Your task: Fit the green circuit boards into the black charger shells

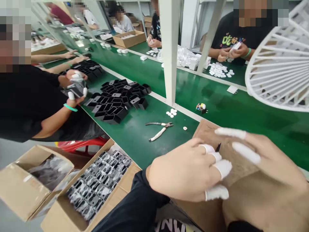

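My left hand (190,170) is at the bottom centre, fingers curled together, with white finger cots on the tips. A small dark object (218,147) shows just past its fingertips; I cannot make out what it is. My right hand (265,174) lies beside it on the right, fingers stretched out flat, also in white cots. Both hands rest over a brown cardboard sheet (205,130) on the green table (145,135).
Pliers (159,128) and small white discs (171,112) lie on the green table. A pile of black plastic housings (118,100) sits to the left, where a co-worker's hands (76,88) hold one. An open carton of parts (96,183) stands below. A white fan guard (280,61) is at right.
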A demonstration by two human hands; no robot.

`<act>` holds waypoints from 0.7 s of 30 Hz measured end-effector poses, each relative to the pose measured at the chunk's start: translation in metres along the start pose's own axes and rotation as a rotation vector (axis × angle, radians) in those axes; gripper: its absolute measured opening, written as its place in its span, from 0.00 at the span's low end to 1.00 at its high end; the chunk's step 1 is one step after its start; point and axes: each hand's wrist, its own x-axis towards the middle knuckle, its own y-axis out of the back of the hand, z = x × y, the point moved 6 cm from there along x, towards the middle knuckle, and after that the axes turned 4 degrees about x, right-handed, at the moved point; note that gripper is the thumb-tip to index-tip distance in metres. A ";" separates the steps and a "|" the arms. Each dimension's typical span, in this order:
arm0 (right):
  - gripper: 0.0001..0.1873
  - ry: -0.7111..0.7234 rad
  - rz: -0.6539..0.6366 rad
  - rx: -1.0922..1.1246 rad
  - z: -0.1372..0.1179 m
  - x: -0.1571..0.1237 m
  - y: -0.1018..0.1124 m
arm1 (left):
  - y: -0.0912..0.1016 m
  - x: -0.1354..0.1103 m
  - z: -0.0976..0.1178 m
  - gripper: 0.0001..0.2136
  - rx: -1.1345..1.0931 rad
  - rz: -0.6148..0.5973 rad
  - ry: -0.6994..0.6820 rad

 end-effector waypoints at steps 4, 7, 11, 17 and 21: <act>0.23 -0.283 0.084 -0.065 0.066 0.054 -0.006 | -0.025 -0.009 0.017 0.18 -0.078 -0.135 -0.273; 0.35 -0.526 0.198 -0.221 0.115 0.097 -0.024 | -0.050 -0.025 0.011 0.16 -0.096 -0.318 -0.242; 0.40 -0.636 0.265 -0.351 0.144 0.137 -0.053 | -0.070 -0.042 -0.008 0.16 -0.201 -0.490 -0.180; 0.19 -0.568 0.402 -0.423 0.136 0.137 -0.038 | -0.109 -0.033 -0.091 0.22 -0.561 -0.360 0.186; 0.20 -0.416 0.428 -0.402 0.102 0.124 -0.015 | -0.132 -0.014 -0.161 0.33 -0.538 0.068 0.539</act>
